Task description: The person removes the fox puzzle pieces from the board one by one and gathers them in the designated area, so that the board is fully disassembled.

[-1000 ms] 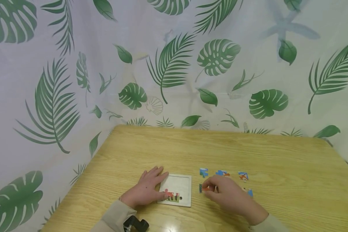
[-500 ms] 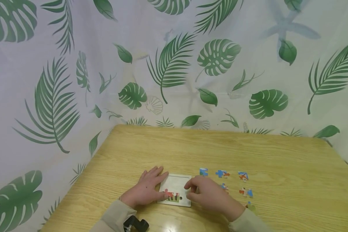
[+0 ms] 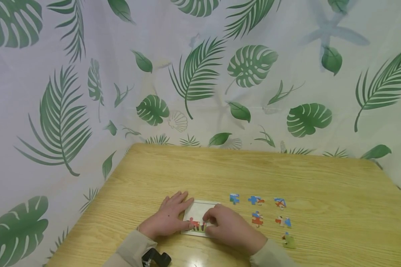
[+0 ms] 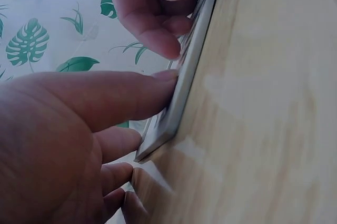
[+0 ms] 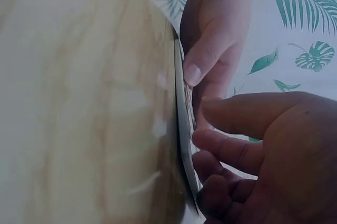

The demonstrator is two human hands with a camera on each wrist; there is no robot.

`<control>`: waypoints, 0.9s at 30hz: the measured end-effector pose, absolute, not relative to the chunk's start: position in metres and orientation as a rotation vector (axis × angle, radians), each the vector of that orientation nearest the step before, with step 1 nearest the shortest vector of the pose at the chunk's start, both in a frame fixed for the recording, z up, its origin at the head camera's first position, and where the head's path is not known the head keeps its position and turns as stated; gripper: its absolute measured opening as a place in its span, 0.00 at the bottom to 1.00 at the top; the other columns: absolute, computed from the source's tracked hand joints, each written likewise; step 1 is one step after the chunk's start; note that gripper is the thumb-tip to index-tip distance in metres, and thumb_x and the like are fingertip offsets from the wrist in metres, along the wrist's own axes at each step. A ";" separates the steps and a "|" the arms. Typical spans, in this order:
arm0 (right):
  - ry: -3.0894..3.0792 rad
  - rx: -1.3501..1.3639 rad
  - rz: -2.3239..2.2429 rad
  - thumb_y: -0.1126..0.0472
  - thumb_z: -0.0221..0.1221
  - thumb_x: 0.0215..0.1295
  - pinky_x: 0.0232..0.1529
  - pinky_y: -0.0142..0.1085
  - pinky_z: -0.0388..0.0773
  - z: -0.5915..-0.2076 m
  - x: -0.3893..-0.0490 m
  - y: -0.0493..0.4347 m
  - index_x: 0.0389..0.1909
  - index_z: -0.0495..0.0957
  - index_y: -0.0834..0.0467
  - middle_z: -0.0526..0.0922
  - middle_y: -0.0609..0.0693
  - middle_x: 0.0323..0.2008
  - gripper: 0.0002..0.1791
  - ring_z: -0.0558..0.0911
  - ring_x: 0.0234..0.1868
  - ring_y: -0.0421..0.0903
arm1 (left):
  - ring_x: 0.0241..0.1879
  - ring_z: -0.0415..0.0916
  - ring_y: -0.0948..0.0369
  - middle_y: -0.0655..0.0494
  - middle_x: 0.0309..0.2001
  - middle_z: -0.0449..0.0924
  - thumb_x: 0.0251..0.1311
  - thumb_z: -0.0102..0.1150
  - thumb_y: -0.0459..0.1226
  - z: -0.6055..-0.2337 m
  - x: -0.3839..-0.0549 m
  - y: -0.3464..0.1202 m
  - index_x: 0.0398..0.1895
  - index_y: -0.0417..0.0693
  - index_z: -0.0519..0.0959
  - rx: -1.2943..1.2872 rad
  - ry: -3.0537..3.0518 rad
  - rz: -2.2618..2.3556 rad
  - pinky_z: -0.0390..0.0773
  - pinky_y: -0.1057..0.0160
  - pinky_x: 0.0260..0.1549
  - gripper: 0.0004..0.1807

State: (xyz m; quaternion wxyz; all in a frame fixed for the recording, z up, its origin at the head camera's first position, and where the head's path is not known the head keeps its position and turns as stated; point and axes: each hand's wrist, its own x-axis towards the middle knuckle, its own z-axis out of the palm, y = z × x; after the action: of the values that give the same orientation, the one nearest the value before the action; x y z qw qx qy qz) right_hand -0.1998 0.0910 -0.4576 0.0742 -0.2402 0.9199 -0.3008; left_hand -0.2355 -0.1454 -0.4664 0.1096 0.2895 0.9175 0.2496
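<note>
A square white puzzle tray (image 3: 197, 208) lies on the wooden table, with joined jigsaw pieces (image 3: 194, 223) in red and green along its near edge. My left hand (image 3: 167, 217) is spread at the tray's left side. Its thumb (image 4: 152, 92) presses on the near rim in the left wrist view. Over the tray's near right part, my right hand (image 3: 228, 225) has thumb and forefinger bent close together at a jigsaw piece that its fingers hide. In the right wrist view, the right fingertips (image 5: 202, 137) meet the tray's upper face.
Several loose jigsaw pieces lie right of the tray, including a blue-green one (image 3: 234, 198), a blue-red one (image 3: 257, 218) and a green one (image 3: 289, 241). A black device (image 3: 157, 257) sits at the left cuff. A leaf-patterned cloth (image 3: 200, 81) hangs behind the table.
My right hand has moved left from the loose pieces to the tray, and the piece it pinched is gone from its place on the table. My left hand stays put.
</note>
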 end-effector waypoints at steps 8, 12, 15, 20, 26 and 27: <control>2.771 -0.674 -0.877 0.58 0.66 0.58 0.34 0.38 0.70 -0.460 -0.198 0.089 0.38 0.84 0.51 0.71 0.42 0.31 0.07 0.70 0.32 0.41 | 0.78 0.41 0.44 0.42 0.79 0.49 0.66 0.60 0.52 -0.469 -0.237 -0.144 0.77 0.44 0.62 0.849 2.700 0.722 0.39 0.35 0.72 0.41; 2.803 -0.680 -0.854 0.58 0.67 0.58 0.34 0.38 0.71 -0.461 -0.197 0.088 0.38 0.84 0.50 0.71 0.42 0.31 0.07 0.70 0.31 0.41 | 0.79 0.40 0.44 0.42 0.79 0.48 0.66 0.61 0.52 -0.470 -0.238 -0.144 0.78 0.44 0.62 0.848 2.694 0.729 0.38 0.36 0.72 0.41; 2.846 -0.702 -0.811 0.59 0.67 0.58 0.34 0.38 0.72 -0.461 -0.196 0.086 0.37 0.84 0.49 0.72 0.40 0.31 0.06 0.70 0.30 0.40 | 0.79 0.39 0.45 0.43 0.80 0.47 0.64 0.63 0.52 -0.469 -0.238 -0.144 0.78 0.45 0.61 0.833 2.689 0.738 0.37 0.37 0.73 0.43; 2.887 -0.722 -0.759 0.59 0.67 0.58 0.32 0.37 0.72 -0.461 -0.196 0.082 0.37 0.84 0.49 0.72 0.39 0.30 0.06 0.71 0.29 0.39 | 0.79 0.39 0.45 0.42 0.80 0.47 0.64 0.63 0.52 -0.468 -0.237 -0.145 0.78 0.44 0.61 0.822 2.688 0.740 0.37 0.37 0.73 0.43; 2.868 -0.694 -0.810 0.57 0.66 0.61 0.32 0.37 0.72 -0.461 -0.196 0.077 0.35 0.81 0.50 0.72 0.39 0.30 0.04 0.71 0.29 0.38 | 0.79 0.39 0.44 0.42 0.80 0.47 0.65 0.63 0.53 -0.468 -0.236 -0.146 0.78 0.44 0.61 0.830 2.689 0.740 0.37 0.36 0.72 0.43; 2.867 -0.687 -0.820 0.57 0.66 0.62 0.32 0.37 0.71 -0.461 -0.196 0.077 0.34 0.80 0.50 0.72 0.39 0.30 0.04 0.71 0.29 0.38 | 0.79 0.39 0.44 0.42 0.80 0.47 0.65 0.63 0.54 -0.468 -0.236 -0.146 0.78 0.44 0.61 0.831 2.689 0.740 0.37 0.36 0.72 0.44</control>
State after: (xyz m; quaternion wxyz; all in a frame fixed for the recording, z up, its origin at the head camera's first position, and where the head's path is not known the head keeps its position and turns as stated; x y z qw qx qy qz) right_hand -0.1963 0.0771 -0.4614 0.0410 -0.2245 0.9361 -0.2677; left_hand -0.2361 -0.1463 -0.4679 0.1154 0.2836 0.9178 0.2526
